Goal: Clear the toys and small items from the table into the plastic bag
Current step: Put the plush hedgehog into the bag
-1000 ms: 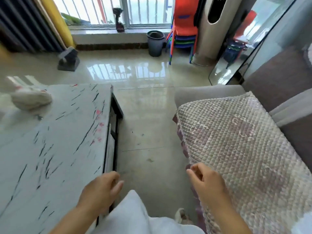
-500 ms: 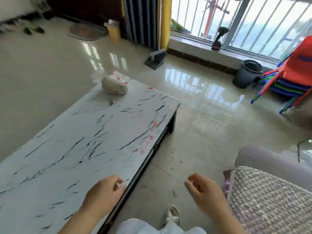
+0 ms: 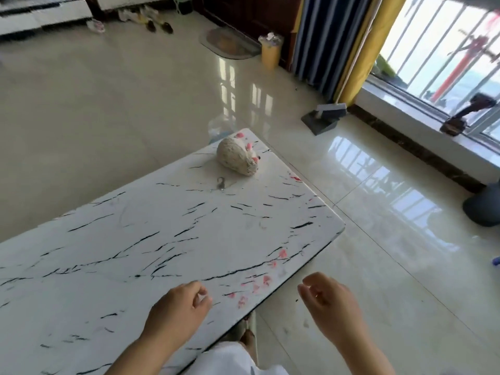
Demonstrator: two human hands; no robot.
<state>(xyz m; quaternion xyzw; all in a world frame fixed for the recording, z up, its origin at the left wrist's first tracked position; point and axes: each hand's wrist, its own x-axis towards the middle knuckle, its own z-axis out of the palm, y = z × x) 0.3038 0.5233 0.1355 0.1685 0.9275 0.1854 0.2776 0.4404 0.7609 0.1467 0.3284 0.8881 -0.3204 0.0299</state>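
Observation:
A white plush toy [image 3: 238,156] with pink ears lies near the far corner of the white marble-patterned table [image 3: 130,244]. Just in front of it sits a small metal clip [image 3: 220,183]. A clear plastic bag [image 3: 219,127] lies crumpled on the floor beyond that far corner. My left hand [image 3: 180,311] hovers over the table's near edge, fingers loosely curled and holding nothing. My right hand [image 3: 326,303] hangs over the floor to the right of the table, fingers also loosely curled and holding nothing. Both hands are far from the toy.
Glossy tiled floor surrounds the table. A yellow bin [image 3: 270,51] stands by the striped curtains [image 3: 328,39]. A grey dustpan [image 3: 323,117] lies near the window sill, and a dark bucket [image 3: 484,209] sits at the right edge. Shoes lie at the back.
The view has swung left, away from the sofa, and now takes in the whole table and the toy. Both hands kept their loose pose, with the left now over the tabletop.

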